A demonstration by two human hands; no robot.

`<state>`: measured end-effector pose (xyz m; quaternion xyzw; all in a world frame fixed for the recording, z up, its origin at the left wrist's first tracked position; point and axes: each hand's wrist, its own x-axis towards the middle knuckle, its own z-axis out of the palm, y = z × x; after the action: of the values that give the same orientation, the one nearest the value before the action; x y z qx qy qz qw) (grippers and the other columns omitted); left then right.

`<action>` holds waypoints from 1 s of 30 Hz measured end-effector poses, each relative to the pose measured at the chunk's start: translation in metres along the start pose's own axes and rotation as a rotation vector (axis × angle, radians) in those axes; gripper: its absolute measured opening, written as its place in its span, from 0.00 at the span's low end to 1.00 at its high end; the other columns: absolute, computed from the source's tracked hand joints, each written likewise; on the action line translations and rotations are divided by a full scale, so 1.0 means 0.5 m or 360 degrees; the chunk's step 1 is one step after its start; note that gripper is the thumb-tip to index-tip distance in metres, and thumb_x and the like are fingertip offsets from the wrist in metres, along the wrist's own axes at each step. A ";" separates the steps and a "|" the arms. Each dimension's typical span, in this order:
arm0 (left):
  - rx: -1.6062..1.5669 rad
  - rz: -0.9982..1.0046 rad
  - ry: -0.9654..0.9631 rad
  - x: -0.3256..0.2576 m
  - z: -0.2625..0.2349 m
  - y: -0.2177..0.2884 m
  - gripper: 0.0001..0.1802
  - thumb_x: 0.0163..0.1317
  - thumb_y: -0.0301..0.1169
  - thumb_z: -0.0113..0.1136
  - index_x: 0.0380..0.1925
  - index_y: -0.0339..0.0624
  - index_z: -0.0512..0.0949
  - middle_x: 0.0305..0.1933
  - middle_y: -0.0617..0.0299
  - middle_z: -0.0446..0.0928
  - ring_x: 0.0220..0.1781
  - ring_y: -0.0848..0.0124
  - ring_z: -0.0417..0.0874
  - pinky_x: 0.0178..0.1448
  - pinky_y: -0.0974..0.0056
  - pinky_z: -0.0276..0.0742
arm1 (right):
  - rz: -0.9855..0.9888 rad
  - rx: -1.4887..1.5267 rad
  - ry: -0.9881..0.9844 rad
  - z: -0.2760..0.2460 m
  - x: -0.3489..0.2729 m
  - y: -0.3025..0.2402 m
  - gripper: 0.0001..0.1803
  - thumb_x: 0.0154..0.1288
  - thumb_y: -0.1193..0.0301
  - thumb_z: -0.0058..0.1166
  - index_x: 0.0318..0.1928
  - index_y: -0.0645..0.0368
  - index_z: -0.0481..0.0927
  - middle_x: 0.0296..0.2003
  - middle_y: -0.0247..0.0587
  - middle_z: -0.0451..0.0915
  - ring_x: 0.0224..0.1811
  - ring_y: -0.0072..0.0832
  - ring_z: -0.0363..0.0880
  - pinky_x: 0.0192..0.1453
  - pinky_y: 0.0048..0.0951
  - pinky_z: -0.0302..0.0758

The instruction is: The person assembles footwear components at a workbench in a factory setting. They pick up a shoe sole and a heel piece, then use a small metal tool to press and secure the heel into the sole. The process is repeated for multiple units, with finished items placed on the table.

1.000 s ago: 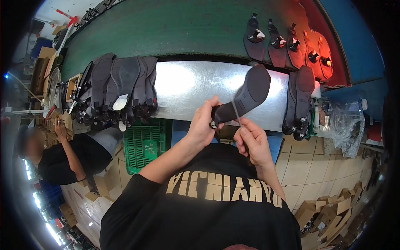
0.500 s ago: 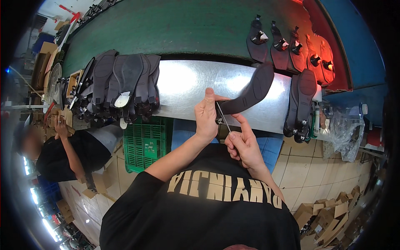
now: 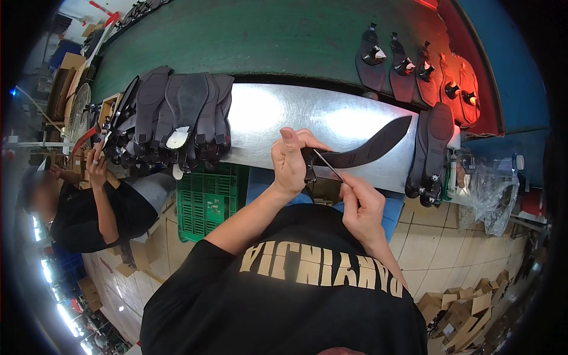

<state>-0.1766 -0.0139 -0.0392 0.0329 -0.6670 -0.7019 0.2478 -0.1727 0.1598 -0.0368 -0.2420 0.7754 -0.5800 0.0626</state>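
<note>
My left hand (image 3: 288,165) grips one end of a dark sandal (image 3: 378,145), thumb raised, over the near edge of a shiny metal shelf (image 3: 275,112). The sandal's sole curves away to the right, seen nearly edge-on. Between the thumb and fingers of my right hand (image 3: 364,208) is a thin metal rod-like tool (image 3: 327,162). Its far tip reaches the sandal's end beside my left fingers; the exact contact point is too small to make out.
Stacked dark sandals (image 3: 183,109) lie at the shelf's left, and a few more (image 3: 435,142) at its right. Several sandals (image 3: 403,74) stand on the green belt (image 3: 254,44), some under red light. A green crate (image 3: 207,204) is below. A co-worker (image 3: 100,207) sits at left.
The sandal's sole has swung lower and turned edge-on. My right hand has shifted right and slightly up, and the tool now slants more flatly. My left hand keeps its hold.
</note>
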 end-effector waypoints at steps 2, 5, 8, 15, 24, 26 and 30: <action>0.0123 0.0064 -0.0053 0.008 -0.007 0.014 0.47 0.73 0.57 0.21 0.15 0.33 0.80 0.17 0.59 0.76 0.20 0.74 0.76 0.27 0.72 0.68 | -0.0323 -0.0421 0.0070 -0.007 0.013 -0.004 0.13 0.57 0.84 0.53 0.45 0.65 0.79 0.23 0.43 0.76 0.22 0.33 0.75 0.26 0.30 0.71; 0.0128 0.0003 -0.0039 0.012 -0.014 0.028 0.49 0.72 0.59 0.19 0.15 0.34 0.80 0.15 0.60 0.75 0.18 0.75 0.74 0.26 0.72 0.67 | -0.0333 -0.0378 -0.0033 -0.011 0.012 -0.016 0.13 0.55 0.85 0.53 0.42 0.64 0.79 0.25 0.46 0.76 0.23 0.38 0.75 0.27 0.31 0.71; -0.0035 -0.0177 0.0037 0.011 -0.013 0.025 0.47 0.72 0.59 0.23 0.13 0.34 0.79 0.13 0.62 0.74 0.16 0.76 0.72 0.25 0.72 0.66 | -0.0297 -0.0339 -0.0154 -0.015 0.012 -0.017 0.11 0.57 0.85 0.52 0.42 0.65 0.79 0.26 0.45 0.78 0.23 0.36 0.77 0.27 0.30 0.72; -0.0204 -0.0397 0.0216 0.020 -0.002 -0.002 0.39 0.72 0.55 0.39 0.09 0.38 0.71 0.12 0.65 0.67 0.15 0.78 0.65 0.23 0.72 0.59 | -0.0204 -0.0073 -0.0164 0.008 0.000 -0.032 0.09 0.59 0.84 0.53 0.41 0.65 0.78 0.28 0.45 0.80 0.26 0.35 0.79 0.29 0.29 0.74; -0.0651 -0.0747 0.0349 0.013 0.016 -0.032 0.30 0.68 0.56 0.48 0.16 0.44 0.68 0.18 0.65 0.68 0.20 0.77 0.66 0.25 0.70 0.62 | 0.0729 0.0943 -0.0312 -0.013 0.006 -0.028 0.19 0.70 0.75 0.45 0.60 0.61 0.69 0.27 0.37 0.79 0.18 0.15 0.71 0.22 0.18 0.66; -0.0799 -0.0803 0.0202 0.003 0.028 -0.028 0.28 0.67 0.57 0.49 0.19 0.45 0.66 0.21 0.64 0.70 0.23 0.76 0.69 0.27 0.70 0.66 | 0.0878 0.1259 -0.0320 -0.018 0.004 -0.028 0.21 0.71 0.75 0.44 0.63 0.61 0.65 0.27 0.38 0.78 0.18 0.15 0.69 0.22 0.17 0.65; -0.0940 -0.1134 -0.0066 -0.008 0.031 -0.025 0.27 0.69 0.57 0.43 0.27 0.44 0.71 0.27 0.62 0.74 0.28 0.75 0.77 0.33 0.71 0.74 | 0.0522 0.0716 -0.0246 -0.010 -0.002 0.012 0.15 0.71 0.75 0.44 0.54 0.65 0.75 0.27 0.35 0.77 0.20 0.15 0.69 0.24 0.17 0.65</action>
<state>-0.1826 0.0018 -0.0506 0.1741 -0.3904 -0.9037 -0.0234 -0.1754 0.1661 -0.0408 -0.1369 0.6488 -0.6995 0.2665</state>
